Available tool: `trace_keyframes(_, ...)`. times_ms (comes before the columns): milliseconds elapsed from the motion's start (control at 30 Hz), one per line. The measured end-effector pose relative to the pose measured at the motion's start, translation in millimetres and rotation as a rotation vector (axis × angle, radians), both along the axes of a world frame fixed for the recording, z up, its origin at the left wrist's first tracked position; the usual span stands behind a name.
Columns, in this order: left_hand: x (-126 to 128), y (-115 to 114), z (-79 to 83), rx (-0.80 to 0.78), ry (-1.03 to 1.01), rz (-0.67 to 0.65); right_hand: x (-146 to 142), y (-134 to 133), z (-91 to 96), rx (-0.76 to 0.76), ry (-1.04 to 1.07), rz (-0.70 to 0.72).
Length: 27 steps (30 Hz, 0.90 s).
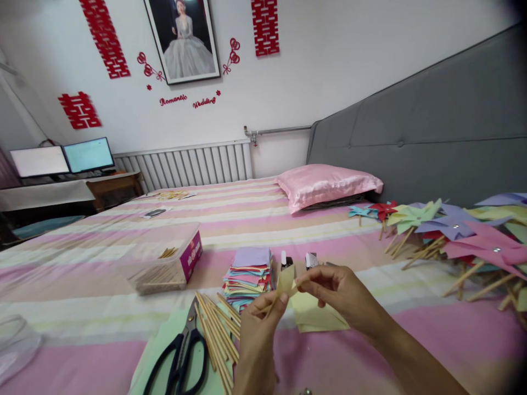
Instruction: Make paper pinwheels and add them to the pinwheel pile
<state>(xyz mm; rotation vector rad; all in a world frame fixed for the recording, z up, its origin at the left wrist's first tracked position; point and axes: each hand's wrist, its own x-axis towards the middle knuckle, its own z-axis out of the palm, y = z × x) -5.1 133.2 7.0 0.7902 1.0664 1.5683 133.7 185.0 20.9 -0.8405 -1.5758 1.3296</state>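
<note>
My left hand [261, 321] is closed on a folded strip of pale yellow paper [285, 281], pinching it between thumb and fingers. With thumb and forefinger, my right hand [329, 282] grips the same paper at its right end. Just beneath my right hand, a flat pale yellow paper sheet [319, 318] lies on the bedspread. Behind my left hand rises a stack of coloured paper squares [249, 274]. Wooden sticks [214, 334] are spread to the left of my left hand, beside black-handled scissors [181, 351] lying on green paper [162, 332].
Finished paper pinwheels [457, 227] on sticks pile up at the right. A clear plastic box [164, 274] with more sticks stands at the left. Two small dark containers with white tops [312, 260] sit behind my hands. A pink pillow [329, 184] lies by the grey headboard [432, 120].
</note>
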Motion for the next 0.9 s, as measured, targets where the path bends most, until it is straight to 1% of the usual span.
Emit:
trace_keyframes(100, -1, -1, 1.2, 0.064, -0.052, -0.038, 2, 1, 1.1, 0.023, 0.024, 0.013)
trace_keyframes(267, -4, -1, -1.5, 0.115, -0.087, -0.032, 2, 3, -0.6, 0.031, 0.064, -0.034)
trace_keyframes(333, -4, -1, -2.1, 0.133, -0.083, -0.038, 2, 3, -0.7, 0.031, 0.071, -0.029)
trace_keyframes(433, -4, -4, 0.1, 0.17, -0.083, -0.049, 2, 2, 0.4, 0.036, 0.064, -0.035)
trace_keyframes(533, -5, -7, 4.3, 0.229, -0.16, -0.045, 3, 1, 1.6, 0.065, 0.037, -0.091)
trace_keyframes(600, -7, -6, 5.7, 0.201, -0.239, 0.016, 4, 1, 2.0, 0.109, 0.036, -0.134)
trace_keyframes(667, -9, -3, 5.8, 0.092, -0.288, 0.099, 5, 0, 2.0, 0.188, 0.041, -0.177)
trace_keyframes(700, -10, -2, 5.7, 0.026, -0.307, 0.107, 6, -1, 2.0, 0.241, 0.032, -0.19)
trace_keyframes(767, -10, 0, 6.4, -0.072, -0.361, 0.027, 5, -3, 1.6, 0.347, -0.019, -0.19)
trace_keyframes(833, -9, -1, 8.7, -0.088, -0.42, -0.088, 4, -5, 0.8, 0.432, -0.092, -0.15)
trace_keyframes(900, -7, -3, 11.0, -0.084, -0.426, -0.09, 3, -6, -0.2, 0.491, -0.164, -0.098)
